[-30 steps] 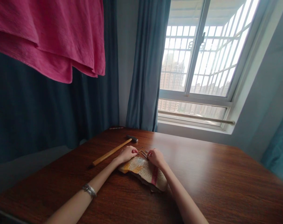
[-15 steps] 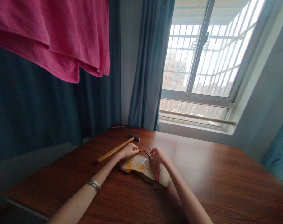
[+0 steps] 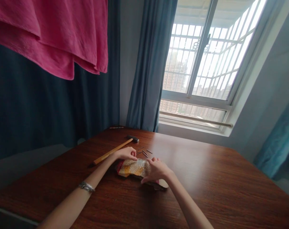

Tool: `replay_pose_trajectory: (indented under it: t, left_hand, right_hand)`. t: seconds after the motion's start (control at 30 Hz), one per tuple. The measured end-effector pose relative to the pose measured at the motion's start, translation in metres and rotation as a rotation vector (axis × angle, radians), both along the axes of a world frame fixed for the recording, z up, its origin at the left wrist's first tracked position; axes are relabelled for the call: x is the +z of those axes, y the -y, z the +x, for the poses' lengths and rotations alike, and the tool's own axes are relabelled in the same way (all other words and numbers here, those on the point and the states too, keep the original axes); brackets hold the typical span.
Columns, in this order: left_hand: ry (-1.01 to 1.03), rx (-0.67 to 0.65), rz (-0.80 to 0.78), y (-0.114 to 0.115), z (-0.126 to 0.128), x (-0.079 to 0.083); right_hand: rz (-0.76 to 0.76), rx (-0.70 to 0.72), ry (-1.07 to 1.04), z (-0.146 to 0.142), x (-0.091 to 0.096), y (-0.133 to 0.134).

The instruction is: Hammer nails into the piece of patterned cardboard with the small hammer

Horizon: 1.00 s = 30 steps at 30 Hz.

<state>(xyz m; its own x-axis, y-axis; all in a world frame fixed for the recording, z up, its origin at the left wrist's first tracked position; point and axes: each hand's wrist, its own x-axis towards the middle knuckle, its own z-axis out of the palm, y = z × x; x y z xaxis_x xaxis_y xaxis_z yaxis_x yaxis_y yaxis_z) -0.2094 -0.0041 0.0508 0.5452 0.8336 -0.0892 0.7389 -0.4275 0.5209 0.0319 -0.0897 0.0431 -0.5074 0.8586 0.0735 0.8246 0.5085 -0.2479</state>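
Observation:
A dotted, ragged-edged piece (image 3: 132, 168) with yellow and red patches lies on the table; I cannot tell its material. My right hand (image 3: 157, 170) spans its right part, thumb at the front edge and fingers over the back, gripping it. At its back left edge hovers my left hand (image 3: 127, 153), fingers loosely bent with a gap between thumb and fingertips, and nothing visible in them. Whether it touches the piece is unclear. Several nails (image 3: 145, 154) lie loose just behind the piece. Left of them rests a hammer (image 3: 113, 150) with a wooden handle and dark head.
The brown wooden table (image 3: 206, 178) reaches back to the curtain (image 3: 144, 79) and the barred window (image 3: 194, 63). A pink cloth (image 3: 70, 38) hangs at upper left. A small strip with pale rings (image 3: 116, 127) lies at the table's far corner.
My right hand has left the nails and come down over the dotted piece. My left hand has drawn away from the nails slightly. The whole view has shifted a little.

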Motion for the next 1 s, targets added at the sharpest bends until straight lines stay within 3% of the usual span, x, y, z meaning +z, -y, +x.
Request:
replay_pose_trajectory:
  t: [0.2, 0.47, 0.7, 1.0]
  left_hand:
    - [-0.057, -0.030, 0.026, 0.006, 0.005, 0.006]
    - [-0.004, -0.097, 0.083, 0.023, 0.033, 0.008]
    - [-0.094, -0.091, 0.106, 0.013, 0.051, -0.001]
    - [-0.086, -0.096, 0.156, 0.008, 0.047, -0.010]
  right_hand:
    - [0.105, -0.003, -0.014, -0.004, -0.007, 0.029]
    - [0.308, -0.062, -0.033, -0.006, -0.022, 0.059]
    - [0.338, -0.080, -0.021, -0.007, -0.031, 0.060]
    - [0.345, -0.051, -0.046, -0.005, -0.027, 0.061]
